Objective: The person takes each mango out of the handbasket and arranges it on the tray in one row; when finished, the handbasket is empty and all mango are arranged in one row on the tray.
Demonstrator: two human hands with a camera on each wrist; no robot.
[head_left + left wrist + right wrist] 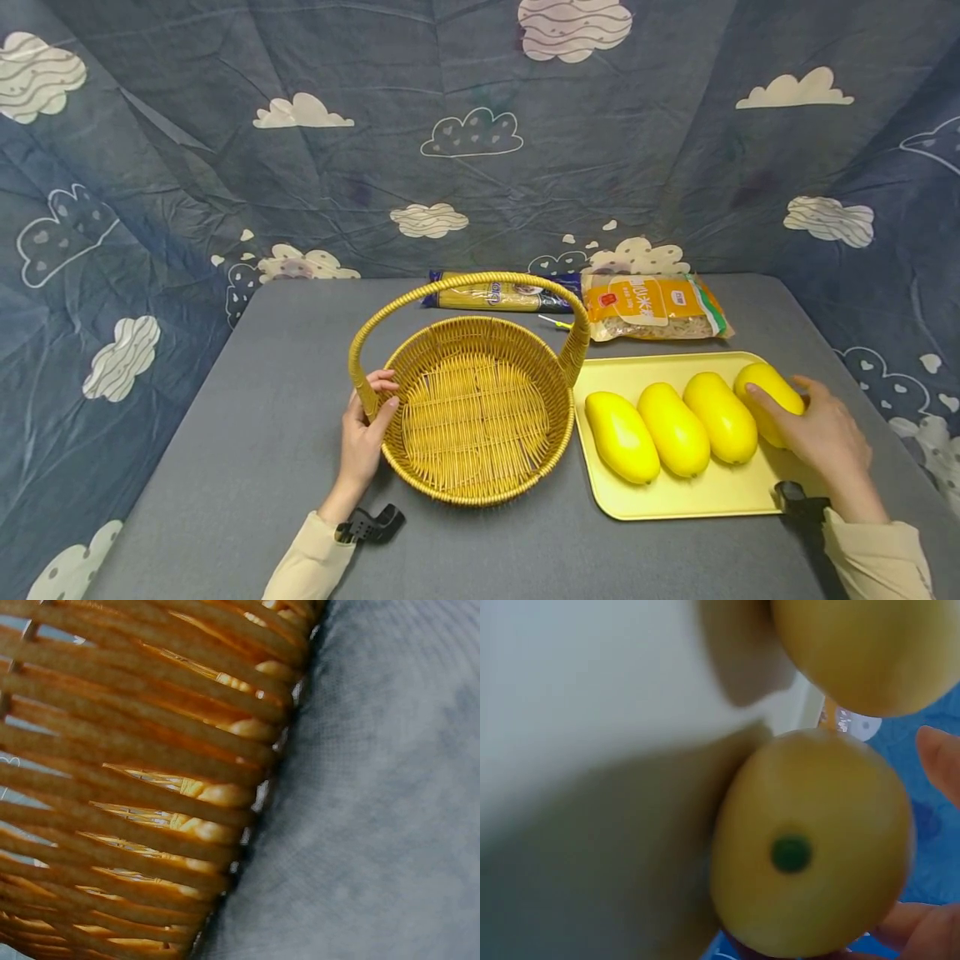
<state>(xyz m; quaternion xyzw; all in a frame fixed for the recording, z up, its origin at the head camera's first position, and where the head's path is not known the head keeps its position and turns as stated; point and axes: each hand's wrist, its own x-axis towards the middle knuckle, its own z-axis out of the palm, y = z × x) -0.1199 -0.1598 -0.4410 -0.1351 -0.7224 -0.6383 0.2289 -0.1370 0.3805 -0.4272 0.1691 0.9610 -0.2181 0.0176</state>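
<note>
A round woven wicker basket [480, 498] with a tall arched handle stands on the table, its inside bare. My left hand [365, 429] grips its left side near the handle's foot, thumb over the rim. In the left wrist view the basket's slatted wall [142, 765] fills the left part; the hand is mostly hidden there. Several yellow mangoes lie in a row on a pale yellow tray [697, 506]. At the row's right end, my right hand [825, 433] holds the last mango [772, 390] between thumb and fingers. This mango [817, 847] shows a green stem spot up close.
Behind the basket lies a long pack of noodles [487, 296]. An orange bag of dried food [652, 308] sits behind the tray. Between them is a small thin yellow-tipped object [555, 322]. A dark cloud-patterned cloth [480, 192] hangs along the table's back and sides.
</note>
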